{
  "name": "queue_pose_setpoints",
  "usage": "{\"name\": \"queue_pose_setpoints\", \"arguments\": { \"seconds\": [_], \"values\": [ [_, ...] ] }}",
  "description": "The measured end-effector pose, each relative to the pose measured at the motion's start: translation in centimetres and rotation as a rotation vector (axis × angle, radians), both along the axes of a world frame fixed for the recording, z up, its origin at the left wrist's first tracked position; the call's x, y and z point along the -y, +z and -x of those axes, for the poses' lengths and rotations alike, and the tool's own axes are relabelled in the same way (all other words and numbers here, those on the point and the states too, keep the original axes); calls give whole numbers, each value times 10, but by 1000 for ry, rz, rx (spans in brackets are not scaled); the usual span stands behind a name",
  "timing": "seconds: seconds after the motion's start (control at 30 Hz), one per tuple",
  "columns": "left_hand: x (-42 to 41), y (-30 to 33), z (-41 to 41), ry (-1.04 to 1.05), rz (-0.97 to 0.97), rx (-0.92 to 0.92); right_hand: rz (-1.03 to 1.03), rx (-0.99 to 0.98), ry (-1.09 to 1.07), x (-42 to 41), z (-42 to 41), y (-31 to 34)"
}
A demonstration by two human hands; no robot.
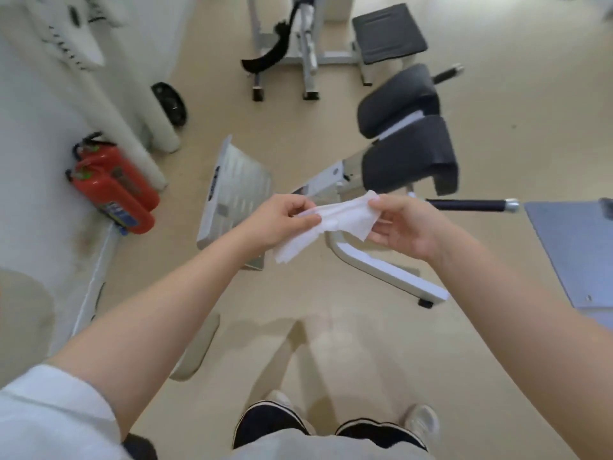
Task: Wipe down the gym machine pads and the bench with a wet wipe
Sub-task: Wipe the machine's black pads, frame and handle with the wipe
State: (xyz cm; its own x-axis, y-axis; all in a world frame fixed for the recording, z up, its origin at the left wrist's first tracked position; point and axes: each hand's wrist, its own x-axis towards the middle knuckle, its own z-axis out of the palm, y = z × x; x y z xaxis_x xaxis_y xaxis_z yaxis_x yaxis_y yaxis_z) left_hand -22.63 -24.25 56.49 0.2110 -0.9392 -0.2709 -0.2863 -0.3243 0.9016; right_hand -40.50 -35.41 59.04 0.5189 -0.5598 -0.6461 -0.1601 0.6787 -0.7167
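Observation:
A white wet wipe [326,224] stretches between my two hands at the centre of the view. My left hand [282,220] pinches its left end and my right hand [403,227] pinches its upper right corner; a loose flap hangs down to the lower left. Just beyond the hands stands a gym machine with two dark grey pads, a near pad [408,157] and a far pad [396,102]. Farther back is a flat dark bench seat [388,33].
The machine's white frame [381,273] and ribbed foot plate [235,194] sit on the beige floor in front of my feet. A black handle bar [471,205] sticks out right. Two red fire extinguishers [116,190] lean at the left wall. A grey-blue platform [577,250] lies right.

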Motion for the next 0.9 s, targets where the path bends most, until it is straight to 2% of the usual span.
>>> {"name": "queue_pose_setpoints", "arguments": {
  "seconds": [0.1, 0.2, 0.33, 0.43, 0.5, 0.63, 0.73, 0.9],
  "values": [
    [39, -4, 55, -37, -5, -27, -68, -75, -277, 27, 58, -4],
    [79, -13, 117, -57, -45, 1, -18, -174, -420, 59, 115, -8],
    [135, -20, 207, -39, 12, 190, 51, -209, -516, 111, 189, -14],
    [171, -18, 269, -57, 176, 195, 83, -176, -498, 160, 245, -22],
    [193, -15, 300, -56, 203, 167, 104, -177, -489, 192, 281, -28],
    [242, -17, 330, -143, 37, 113, 154, -185, -386, 249, 319, -29],
    [284, -23, 338, -191, -123, 172, 294, -150, -236, 285, 316, -20],
    [366, -26, 344, 89, -176, -34, 530, -120, -18, 357, 302, -18]
  ]
}}
